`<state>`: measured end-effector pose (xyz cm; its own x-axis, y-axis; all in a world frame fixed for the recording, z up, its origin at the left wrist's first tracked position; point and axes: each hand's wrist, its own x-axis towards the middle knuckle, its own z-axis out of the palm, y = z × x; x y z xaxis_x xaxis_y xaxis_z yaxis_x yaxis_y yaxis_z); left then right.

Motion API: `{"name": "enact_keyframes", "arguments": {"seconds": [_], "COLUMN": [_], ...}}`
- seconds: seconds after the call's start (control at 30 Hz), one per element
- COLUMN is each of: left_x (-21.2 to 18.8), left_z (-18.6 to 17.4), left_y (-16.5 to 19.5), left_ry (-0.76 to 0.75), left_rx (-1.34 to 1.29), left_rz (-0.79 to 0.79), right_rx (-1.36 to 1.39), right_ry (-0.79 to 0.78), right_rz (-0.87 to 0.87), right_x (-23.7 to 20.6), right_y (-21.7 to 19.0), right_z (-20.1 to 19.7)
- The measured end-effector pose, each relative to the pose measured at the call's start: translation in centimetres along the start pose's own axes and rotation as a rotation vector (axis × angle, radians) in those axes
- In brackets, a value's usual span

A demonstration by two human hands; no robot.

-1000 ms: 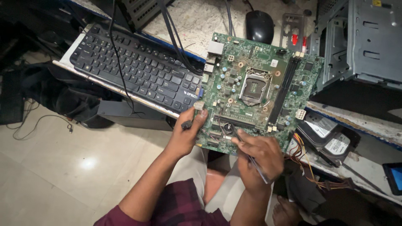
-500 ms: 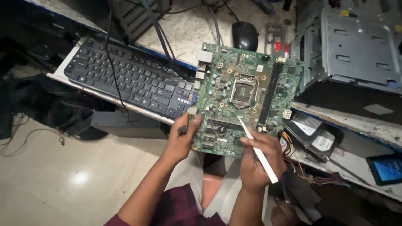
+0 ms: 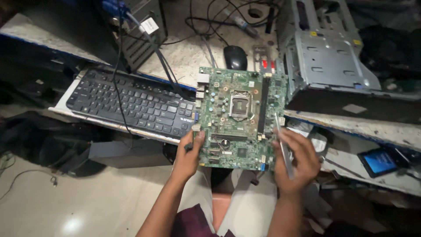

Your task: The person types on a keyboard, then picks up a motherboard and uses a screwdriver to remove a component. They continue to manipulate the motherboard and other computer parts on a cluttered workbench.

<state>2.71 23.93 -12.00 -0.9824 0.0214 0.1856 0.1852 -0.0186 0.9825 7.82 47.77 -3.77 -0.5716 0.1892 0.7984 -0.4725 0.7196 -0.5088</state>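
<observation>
A pale glossy floor (image 3: 87, 202) reflects light below a cluttered speckled stone desk (image 3: 193, 52).

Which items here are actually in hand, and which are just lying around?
In hand:
- green circuit board, gripped at its left edge by the left hand
- slim pale tool, held in the right hand at the board's right edge

Lying about:
- black keyboard
- black mouse
- open metal computer case
- small blue-lit screen
</observation>
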Motion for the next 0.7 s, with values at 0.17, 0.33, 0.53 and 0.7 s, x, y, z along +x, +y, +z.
{"name": "enact_keyframes", "arguments": {"seconds": [0.17,0.33,0.53,0.7], "left_x": [0.0,-0.1,-0.2,-0.4], "left_z": [0.3,0.3,0.2,0.3], "left_y": [0.8,0.2,-0.7,-0.3], "left_ry": [0.024,0.031,0.041,0.032], "left_rx": [0.025,-0.015,0.037,-0.064], "left_rz": [0.026,0.053,-0.035,-0.035], "right_rx": [0.146,0.040,0.229,0.307], "right_ry": [0.019,0.028,-0.093,-0.038], "right_rz": [-0.006,-0.258,-0.068,-0.073], "right_x": [3.4,8.5,12.1,11.2], "right_y": [2.5,3.6,4.2,4.0], "right_z": [-3.0,-3.7,-0.3,0.7]}}
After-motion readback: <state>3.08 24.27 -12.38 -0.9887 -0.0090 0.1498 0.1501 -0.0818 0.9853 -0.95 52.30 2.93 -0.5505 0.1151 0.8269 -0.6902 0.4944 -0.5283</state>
